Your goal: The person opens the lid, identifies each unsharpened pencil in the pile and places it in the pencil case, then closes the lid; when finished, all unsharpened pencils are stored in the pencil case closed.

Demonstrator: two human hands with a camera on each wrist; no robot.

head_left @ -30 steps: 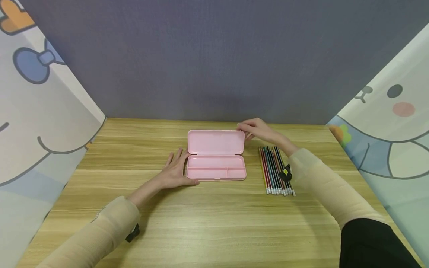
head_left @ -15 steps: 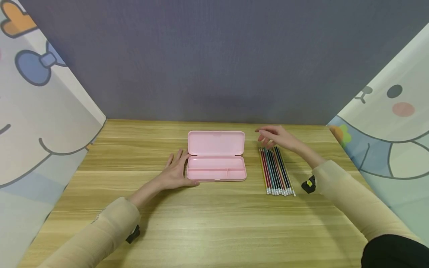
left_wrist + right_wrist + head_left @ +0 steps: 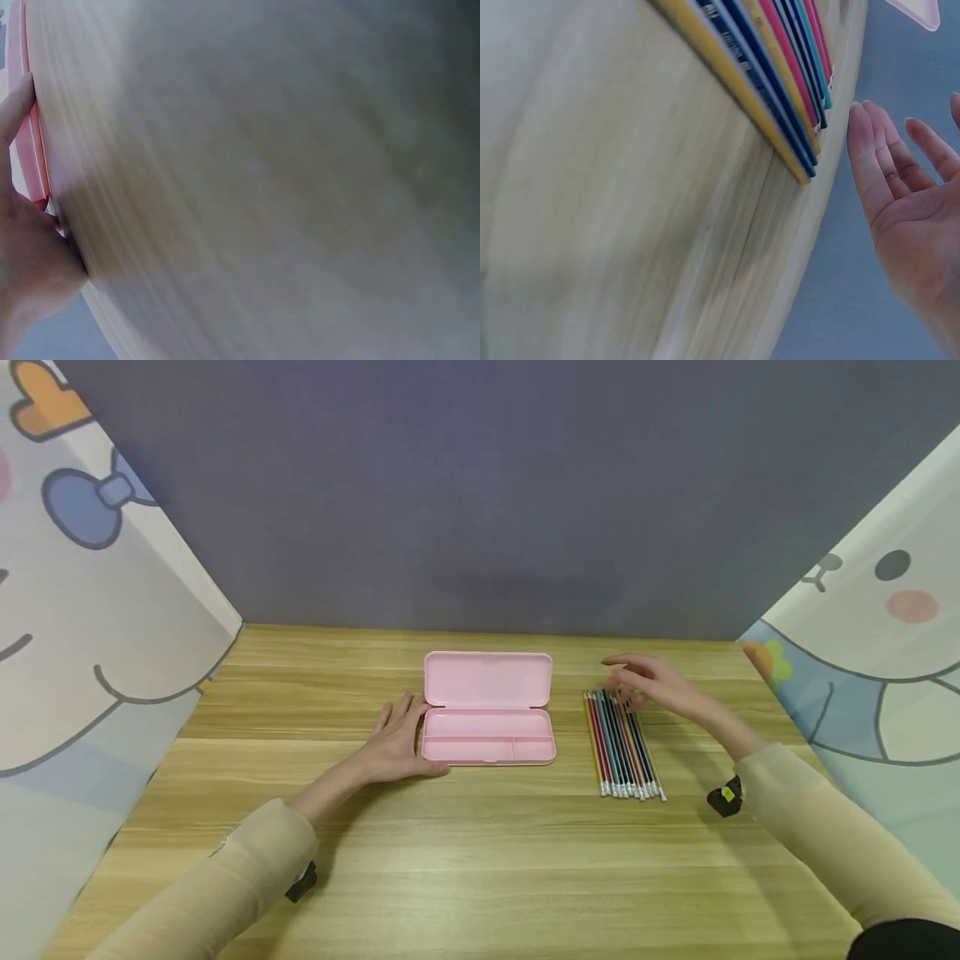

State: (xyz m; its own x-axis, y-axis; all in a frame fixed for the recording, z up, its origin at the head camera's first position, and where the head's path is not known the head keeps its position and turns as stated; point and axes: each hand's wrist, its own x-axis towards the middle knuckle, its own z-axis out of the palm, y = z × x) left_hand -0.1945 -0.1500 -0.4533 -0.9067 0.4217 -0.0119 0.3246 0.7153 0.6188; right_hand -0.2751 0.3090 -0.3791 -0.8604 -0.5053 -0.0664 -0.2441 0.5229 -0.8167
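A pink pencil case lies unfolded on the table, its lid tilted back and its tray split into compartments with nothing in them. My left hand rests against the left side of the case, thumb along the front edge and fingers spread. To the right lies a row of several pencils in yellow, red, teal and dark colours, eraser ends toward me. Over their far ends hovers my right hand, fingers loosely bent and holding nothing. In the right wrist view a gap shows between that hand and the pencils.
The wooden table meets a dark grey panel at its back edge. Cartoon-printed panels stand at the left and the right. Small black wrist cameras hang below both sleeves.
My right hand has left the lid's right corner and moved right, over the far ends of the pencils. My left hand stays at the case. The lid remains raised.
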